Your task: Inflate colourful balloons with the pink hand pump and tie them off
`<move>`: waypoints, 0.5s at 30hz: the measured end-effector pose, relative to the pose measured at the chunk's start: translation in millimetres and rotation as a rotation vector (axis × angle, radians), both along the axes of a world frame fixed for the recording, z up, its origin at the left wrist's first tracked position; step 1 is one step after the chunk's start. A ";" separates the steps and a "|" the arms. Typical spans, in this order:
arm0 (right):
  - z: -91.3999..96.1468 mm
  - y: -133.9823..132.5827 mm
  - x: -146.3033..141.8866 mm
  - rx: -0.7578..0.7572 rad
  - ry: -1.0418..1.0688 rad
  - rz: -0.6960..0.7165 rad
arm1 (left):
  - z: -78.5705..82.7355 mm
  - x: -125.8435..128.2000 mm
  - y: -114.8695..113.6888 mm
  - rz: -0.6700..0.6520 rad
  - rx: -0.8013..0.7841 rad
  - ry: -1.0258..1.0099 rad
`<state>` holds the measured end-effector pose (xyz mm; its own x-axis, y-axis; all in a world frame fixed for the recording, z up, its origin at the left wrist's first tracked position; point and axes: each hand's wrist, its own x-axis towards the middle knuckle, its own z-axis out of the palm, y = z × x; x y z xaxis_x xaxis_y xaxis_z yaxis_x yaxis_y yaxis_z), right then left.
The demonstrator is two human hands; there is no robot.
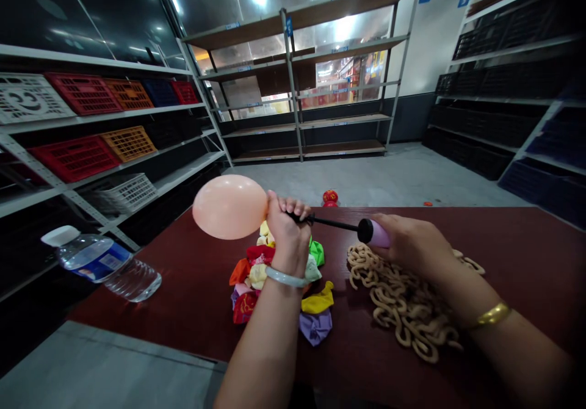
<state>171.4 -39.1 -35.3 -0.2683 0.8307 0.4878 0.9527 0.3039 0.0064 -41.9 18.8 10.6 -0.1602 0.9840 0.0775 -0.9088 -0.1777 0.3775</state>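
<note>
A peach-coloured balloon (230, 206), swollen with air, juts out to the left of my left hand (288, 220). That hand is closed around the balloon's neck and the black nozzle end of a hand pump. My right hand (409, 244) wraps round the pump's lilac barrel (381, 234). Between the two hands the pump's thin black rod (336, 223) is drawn out. Under my left wrist lies a pile of uninflated balloons (259, 275) in several colours. Beneath my right hand is a heap of tan rubber bands (403, 305).
A water bottle (107, 265) with a white cap stands tilted-looking on the left of the dark red table (196, 323). A red ball-like object (330, 198) sits beyond the far edge. Shelves with plastic crates (75, 159) line the left; a metal rack (293, 91) stands behind.
</note>
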 end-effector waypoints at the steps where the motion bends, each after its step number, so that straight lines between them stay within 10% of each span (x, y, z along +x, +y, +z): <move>1: 2.4 0.2 5.3 -0.017 0.006 -0.001 | 3.2 -7.8 1.9 0.018 0.014 -0.009; 7: 8.5 -0.5 22.1 -0.021 -0.036 -0.048 | 8.8 -18.3 3.0 0.051 0.058 -0.036; 15: -1.9 -6.5 -9.8 0.040 -0.083 -0.056 | -16.8 39.8 -15.2 -0.109 0.007 0.012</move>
